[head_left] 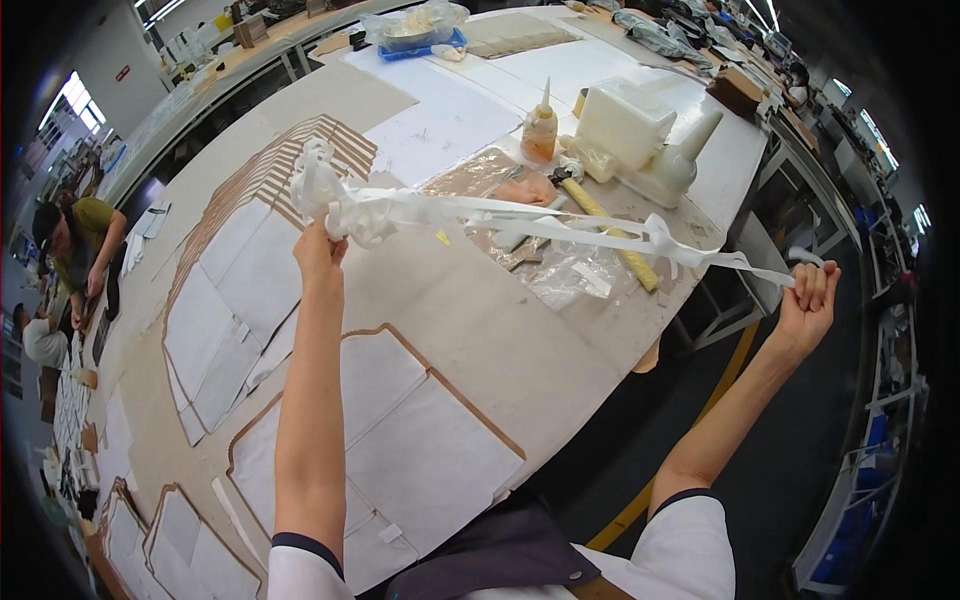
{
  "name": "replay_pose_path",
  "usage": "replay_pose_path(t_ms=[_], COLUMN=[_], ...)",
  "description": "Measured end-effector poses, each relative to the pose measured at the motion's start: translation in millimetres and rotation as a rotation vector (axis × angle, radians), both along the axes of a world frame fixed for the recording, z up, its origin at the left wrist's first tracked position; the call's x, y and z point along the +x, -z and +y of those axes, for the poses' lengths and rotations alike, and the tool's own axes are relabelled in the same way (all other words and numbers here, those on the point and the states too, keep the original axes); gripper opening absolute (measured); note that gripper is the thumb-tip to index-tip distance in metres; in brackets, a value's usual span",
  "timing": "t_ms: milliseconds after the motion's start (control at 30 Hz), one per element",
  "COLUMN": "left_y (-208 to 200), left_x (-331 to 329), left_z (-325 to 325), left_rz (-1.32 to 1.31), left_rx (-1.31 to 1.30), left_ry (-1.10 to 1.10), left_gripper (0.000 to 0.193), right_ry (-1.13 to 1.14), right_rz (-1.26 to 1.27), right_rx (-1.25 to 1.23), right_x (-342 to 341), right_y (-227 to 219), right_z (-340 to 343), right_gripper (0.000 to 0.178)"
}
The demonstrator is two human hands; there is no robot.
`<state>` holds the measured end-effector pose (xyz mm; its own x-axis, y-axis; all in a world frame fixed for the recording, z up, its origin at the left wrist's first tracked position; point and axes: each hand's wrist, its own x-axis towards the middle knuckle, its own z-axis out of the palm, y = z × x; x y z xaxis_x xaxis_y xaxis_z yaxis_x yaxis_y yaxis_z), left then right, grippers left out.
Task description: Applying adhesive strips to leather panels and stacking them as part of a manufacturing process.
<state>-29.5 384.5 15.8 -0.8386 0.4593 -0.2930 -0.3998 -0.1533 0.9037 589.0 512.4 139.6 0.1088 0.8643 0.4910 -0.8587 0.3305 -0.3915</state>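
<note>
My left hand (pixel 322 252) is closed on a bunched tangle of white strips (pixel 360 212), lifted above the worktable. From the tangle, long white strips stretch across to my right hand (pixel 808 300), whose fingers grip their far end out past the table's right edge. A loose knot hangs partway along the strips. Under my left arm lies a flat white panel with brown edging (pixel 430 450). Beyond it, a fanned stack of similar brown-edged white panels (pixel 240 270) rests on the table.
A glue bottle with a pointed nozzle (pixel 540 130), a white plastic container (pixel 625 122), a yellow-handled hammer (pixel 612 235) and clear plastic bags (pixel 575 275) stand or lie at the right. A blue tray (pixel 425 48) sits at the far edge. Another person (pixel 85 245) works at the left.
</note>
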Motion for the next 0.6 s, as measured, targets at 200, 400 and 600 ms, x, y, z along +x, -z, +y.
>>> replay_pose_path(t_ms=[200, 400, 600], left_y=[15, 12, 12], left_x=[-9, 40, 172], left_z=[40, 34, -64], left_rz=[-0.001, -0.079, 0.051], left_rx=[-0.046, -0.168, -0.056], left_ry=[0.013, 0.214, 0.791], left_gripper=[0.031, 0.049, 0.033], right_ry=[0.081, -0.076, -0.134], right_rz=[-0.190, -0.549, -0.797], right_rx=[0.064, -0.089, 0.015], right_x=[-54, -165, -164], right_y=[-5, 59, 87], right_z=[-23, -81, -140], right_gripper=[0.027, 0.031, 0.033])
